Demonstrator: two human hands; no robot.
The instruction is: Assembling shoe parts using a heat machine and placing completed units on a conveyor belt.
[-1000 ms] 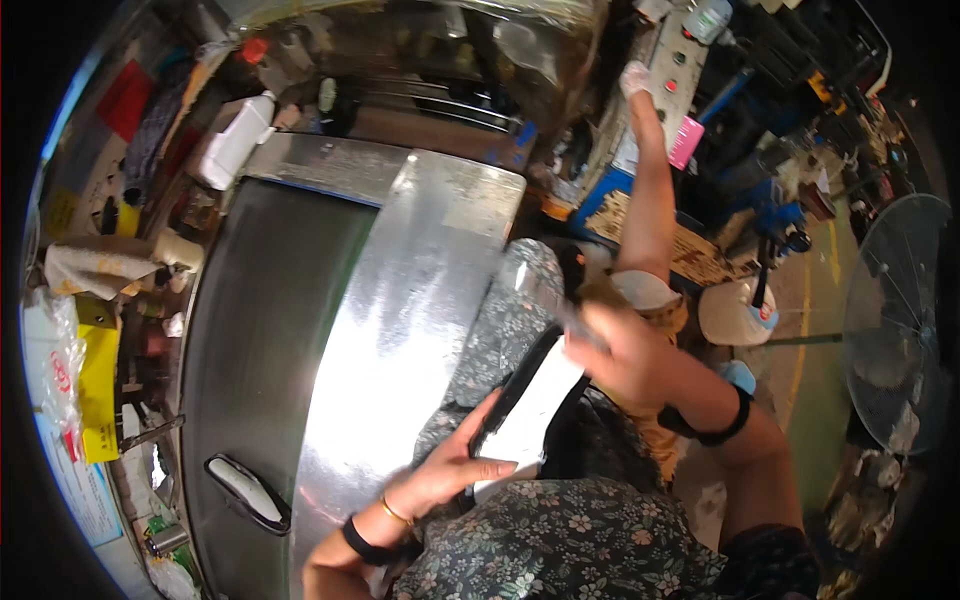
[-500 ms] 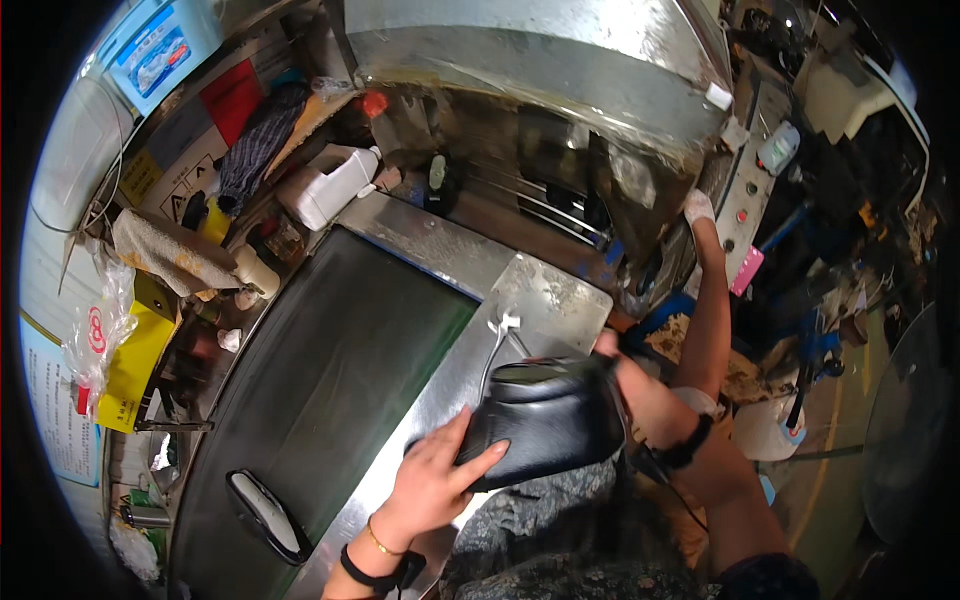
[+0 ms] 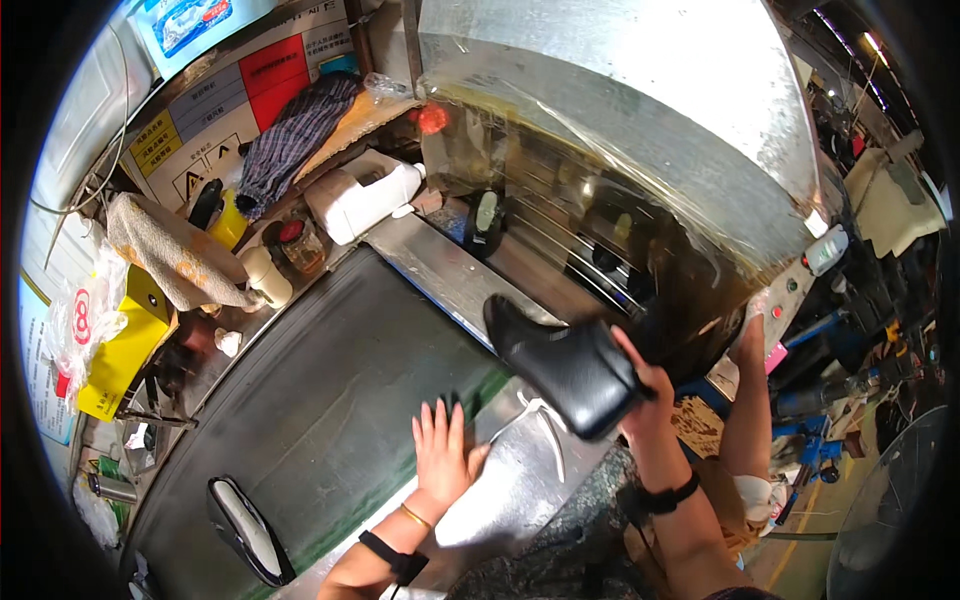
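Black shoe (image 3: 565, 365) in right hand (image 3: 640, 400), above left hand (image 3: 442, 452).

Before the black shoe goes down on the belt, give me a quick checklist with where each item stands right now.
1. Grip on the black shoe: right hand holds it at the heel end, clear of the surface. Ok.
2. Left hand: flat on the metal edge beside the dark belt, fingers spread. Ok.
3. Belt under the shoe: bare. Ok.
4. Other shoe lies far down the belt, apart. Ok.
5. White laces dangle loose below the shoe. Not ok.
6. Belt moving: cannot tell.
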